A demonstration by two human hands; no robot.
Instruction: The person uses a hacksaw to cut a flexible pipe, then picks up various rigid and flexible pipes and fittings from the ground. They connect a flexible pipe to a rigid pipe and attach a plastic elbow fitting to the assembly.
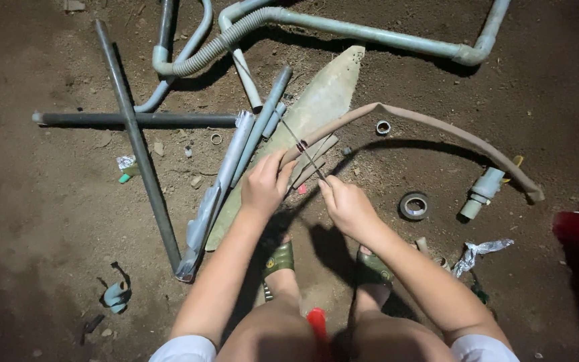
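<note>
Thin metal rod (pixel 301 144) slants up and left from the right hand (pixel 346 204), whose fingers pinch its lower end. Beside it, the left hand (pixel 266 182) closes on the near end of a curved brown hose (pixel 437 127), just where rod and hose cross. Grey pipes (pixel 139 154) lie left on the dirt; a tape roll (pixel 413 205) sits right.
</note>
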